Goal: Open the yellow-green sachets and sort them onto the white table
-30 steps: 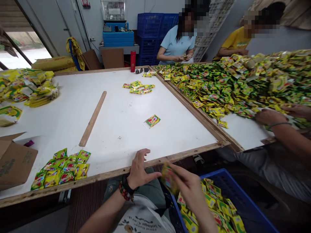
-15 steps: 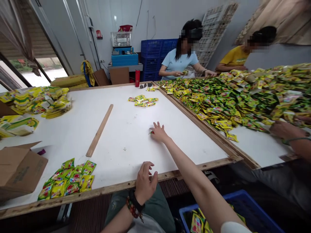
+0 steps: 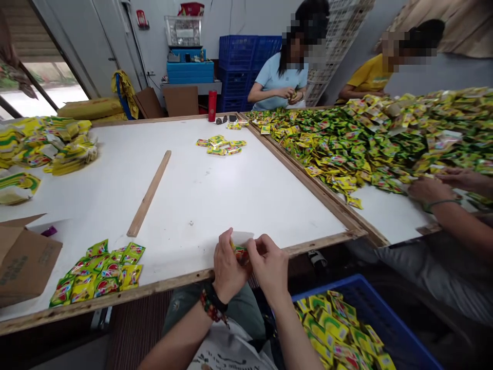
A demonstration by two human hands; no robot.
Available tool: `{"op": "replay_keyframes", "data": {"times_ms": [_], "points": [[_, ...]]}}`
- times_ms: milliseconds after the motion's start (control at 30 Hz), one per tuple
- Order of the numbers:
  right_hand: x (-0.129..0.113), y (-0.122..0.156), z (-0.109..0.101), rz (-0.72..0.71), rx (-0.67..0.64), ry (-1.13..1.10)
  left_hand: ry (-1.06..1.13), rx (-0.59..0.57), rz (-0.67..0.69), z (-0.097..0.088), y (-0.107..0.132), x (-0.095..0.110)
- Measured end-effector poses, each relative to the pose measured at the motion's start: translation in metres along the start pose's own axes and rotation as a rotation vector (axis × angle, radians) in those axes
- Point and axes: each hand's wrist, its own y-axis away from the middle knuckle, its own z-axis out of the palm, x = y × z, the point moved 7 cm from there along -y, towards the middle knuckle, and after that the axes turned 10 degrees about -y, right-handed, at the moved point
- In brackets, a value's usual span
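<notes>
My left hand (image 3: 227, 264) and my right hand (image 3: 269, 264) meet at the near wooden edge of the white table (image 3: 215, 190). Both pinch one small yellow-green sachet with a clear tab (image 3: 241, 245) between them. To their left, a neat batch of the same sachets (image 3: 100, 270) lies on the table. By my right knee, a blue crate (image 3: 370, 313) holds several loose sachets (image 3: 335, 329).
A wooden stick (image 3: 149, 192) lies on the table, a small sachet group (image 3: 220, 145) further back. A cardboard box (image 3: 23, 257) sits left, bundled packs (image 3: 50, 141) far left. A huge sachet heap (image 3: 385, 139) covers the right table, where other people's hands (image 3: 431, 190) work.
My right hand has come back from the middle of the table with the lone sachet. Both hands now hold it at the near edge.
</notes>
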Motion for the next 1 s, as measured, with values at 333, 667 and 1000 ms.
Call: {"op": "replay_keyframes", "data": {"times_ms": [333,667,1000], "points": [[0.026,0.01,0.047,0.335,-0.366,-0.962,-0.038,0.126,0.025,0.0,0.024,-0.028],[0.022,0.017,0.051,0.259,-0.544,-0.932,0.078,-0.168,0.054,0.005,0.01,-0.018],[0.013,0.012,0.045,0.085,-0.496,-0.698,0.022,-0.14,-0.017,0.008,0.011,-0.027]]}}
